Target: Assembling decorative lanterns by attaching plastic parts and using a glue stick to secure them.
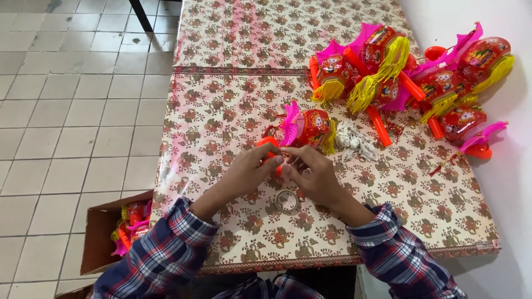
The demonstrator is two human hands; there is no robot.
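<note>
Both hands, left hand (246, 171) and right hand (313, 176), are pinching together on an orange handle (270, 145) near the table's (233, 99) front edge; the red lantern (310, 127) is lying just beyond, nearer the right hand.

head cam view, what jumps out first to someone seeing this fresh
First the heap of red toy lanterns with yellow tassels and pink frills, piled at the table's far right against the wall. Next, both hands at table centre: left hand and right hand meet on an orange handle of a single lantern. A tape roll lies just below them on the floral tablecloth.
</note>
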